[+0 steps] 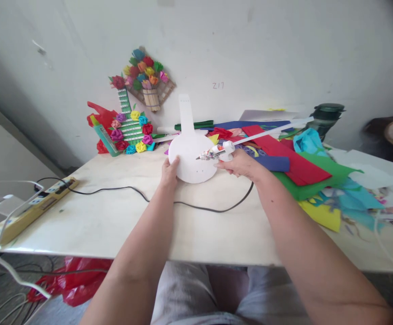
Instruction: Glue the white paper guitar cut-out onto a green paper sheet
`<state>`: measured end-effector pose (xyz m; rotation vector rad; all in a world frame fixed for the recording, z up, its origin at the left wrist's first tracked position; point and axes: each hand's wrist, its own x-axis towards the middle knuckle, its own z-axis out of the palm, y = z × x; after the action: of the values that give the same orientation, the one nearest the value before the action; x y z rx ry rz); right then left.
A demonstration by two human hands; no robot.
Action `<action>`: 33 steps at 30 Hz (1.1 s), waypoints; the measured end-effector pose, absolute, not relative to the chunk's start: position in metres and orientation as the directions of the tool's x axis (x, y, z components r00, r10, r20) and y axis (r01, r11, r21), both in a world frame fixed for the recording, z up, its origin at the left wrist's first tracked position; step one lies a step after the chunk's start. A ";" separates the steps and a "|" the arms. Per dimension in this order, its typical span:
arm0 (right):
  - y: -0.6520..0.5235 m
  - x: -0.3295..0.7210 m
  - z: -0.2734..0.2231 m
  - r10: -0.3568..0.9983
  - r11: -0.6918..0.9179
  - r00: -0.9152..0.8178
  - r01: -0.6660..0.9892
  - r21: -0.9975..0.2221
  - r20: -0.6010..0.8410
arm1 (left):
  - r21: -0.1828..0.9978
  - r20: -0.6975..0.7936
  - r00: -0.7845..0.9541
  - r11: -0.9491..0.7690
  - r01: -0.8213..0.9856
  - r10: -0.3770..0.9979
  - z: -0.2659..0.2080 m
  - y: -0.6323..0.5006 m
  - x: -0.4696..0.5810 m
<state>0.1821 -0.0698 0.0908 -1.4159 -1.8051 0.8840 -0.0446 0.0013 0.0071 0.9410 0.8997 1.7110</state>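
My left hand (170,170) grips the lower left edge of a white banjo-shaped cutout (191,151), its thumb on the face. The round body faces me and the narrow neck points up toward the wall. In my right hand (238,163) is a white glue gun (227,148), fingers wrapped around its handle. Its nozzle points left over the round body; whether it touches the surface I cannot tell. A long pale glue stick (274,131) runs from the gun's back up to the right. The black cord (213,210) hangs from the gun and crosses the table.
A yellow power strip (37,210) lies at the left table edge. Flower decorations (133,128) and a green glue bottle (105,139) stand by the wall. Coloured paper sheets (294,162) spread over the right side, with a dark bottle (326,118) behind them.
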 end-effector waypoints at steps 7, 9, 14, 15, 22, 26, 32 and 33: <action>-0.065 0.179 0.085 0.987 0.138 -0.151 0.586 -0.798 0.059 | 0.888 0.167 -0.264 -0.262 -0.378 0.950 0.005 0.005 -0.047; -0.062 0.179 0.082 0.988 0.134 -0.144 0.606 -0.784 0.058 | 0.887 0.170 -0.262 -0.263 -0.378 0.950 0.005 0.005 -0.048; -0.057 0.181 0.076 0.984 0.154 -0.164 0.622 -0.768 0.065 | 0.885 0.163 -0.256 -0.256 -0.390 0.953 0.005 0.005 -0.047; -0.057 0.181 0.075 0.983 0.158 -0.170 0.621 -0.768 0.065 | 0.884 0.163 -0.253 -0.255 -0.393 0.954 0.005 0.005 -0.047; -0.057 0.179 0.074 0.979 0.150 -0.203 0.634 -0.759 0.024 | 0.889 0.156 -0.255 -0.248 -0.385 0.954 0.003 0.007 -0.049; -0.055 0.179 0.072 0.975 0.149 -0.222 0.633 -0.760 0.006 | 0.891 0.159 -0.261 -0.253 -0.377 0.952 0.002 0.008 -0.050; -0.056 0.177 0.071 0.971 0.159 -0.240 0.635 -0.756 0.003 | 0.890 0.157 -0.253 -0.248 -0.382 0.955 0.000 0.009 -0.051; -0.057 0.177 0.071 0.970 0.163 -0.242 0.635 -0.755 0.005 | 0.890 0.159 -0.254 -0.250 -0.381 0.954 0.000 0.010 -0.051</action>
<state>0.1768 -0.0567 0.0712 -1.5167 -1.9469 0.8828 -0.0507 0.0095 -0.0004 0.9198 0.9264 1.6953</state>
